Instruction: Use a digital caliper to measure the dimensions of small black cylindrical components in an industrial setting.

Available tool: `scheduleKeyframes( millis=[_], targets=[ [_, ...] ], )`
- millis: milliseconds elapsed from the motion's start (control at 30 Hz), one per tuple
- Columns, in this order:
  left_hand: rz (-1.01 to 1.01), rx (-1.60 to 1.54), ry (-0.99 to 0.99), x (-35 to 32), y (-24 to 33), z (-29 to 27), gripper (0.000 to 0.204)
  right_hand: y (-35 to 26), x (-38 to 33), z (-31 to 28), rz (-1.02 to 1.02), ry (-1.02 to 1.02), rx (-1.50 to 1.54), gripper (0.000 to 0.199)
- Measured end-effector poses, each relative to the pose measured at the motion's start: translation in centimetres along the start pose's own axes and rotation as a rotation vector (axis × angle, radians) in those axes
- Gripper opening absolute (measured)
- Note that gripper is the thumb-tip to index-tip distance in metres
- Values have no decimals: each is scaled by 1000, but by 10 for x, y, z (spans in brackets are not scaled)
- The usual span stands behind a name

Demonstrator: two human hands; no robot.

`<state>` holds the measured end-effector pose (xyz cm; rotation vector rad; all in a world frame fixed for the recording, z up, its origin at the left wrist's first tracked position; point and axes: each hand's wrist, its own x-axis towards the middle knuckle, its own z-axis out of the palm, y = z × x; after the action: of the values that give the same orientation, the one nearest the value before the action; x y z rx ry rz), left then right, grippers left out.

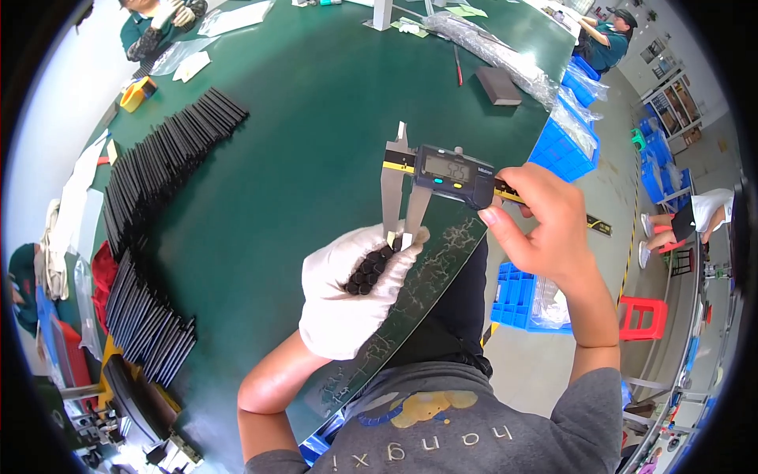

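Observation:
My left hand [339,304], in a white glove, is closed round a bundle of black rods [365,275] whose round ends face up. Bare and ungloved, my right hand [545,225] grips a digital caliper [456,175] by the right end of its slider, thumb below and fingers over the beam. The caliper's jaws point down and straddle the end of one rod at the far edge of the bundle, beside my gloved fingertips. Along the left of the table lie many more black rods [162,158] in a long curved row; those nearer me [146,316] look greyer.
A dark box [498,85], a red pen [458,67] and a roll of clear plastic wrap [493,51] lie at the table's far right. Blue crates [564,142] stand along its right edge, near a red stool [641,317]. A yellow tape roll [134,96] is at far left. Other people work around.

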<state>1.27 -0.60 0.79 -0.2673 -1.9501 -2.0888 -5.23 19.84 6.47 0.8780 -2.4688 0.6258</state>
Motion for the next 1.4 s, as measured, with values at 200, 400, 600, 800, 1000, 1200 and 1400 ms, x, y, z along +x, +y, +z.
scheduleKeyframes(
  millis=[200, 400, 600, 800, 1000, 1200, 1400],
  targets=[
    [7, -14, -71, 1, 4, -3, 18, 4, 5, -4, -82, -12, -71, 31],
    [-49, -10, -96, 1, 8, -6, 18, 6, 4, -1, -125, 28, -85, 33],
    [13, 10, -36, 2, 3, -3, 17, -3, 2, -6, -76, -18, -75, 28],
    [72, 42, 27, 0, -4, -2, 18, -12, 0, -5, 11, 4, 7, 28],
    [84, 103, -20, 2, -5, -3, 17, 0, 1, -9, -45, 105, -45, 30],
    [52, 38, -34, -1, -5, -3, 11, 10, -3, -18, -145, 176, -237, 37],
    [3, 18, 174, 4, 4, -5, 11, 22, -9, -18, -143, 163, -288, 39]
  ],
)
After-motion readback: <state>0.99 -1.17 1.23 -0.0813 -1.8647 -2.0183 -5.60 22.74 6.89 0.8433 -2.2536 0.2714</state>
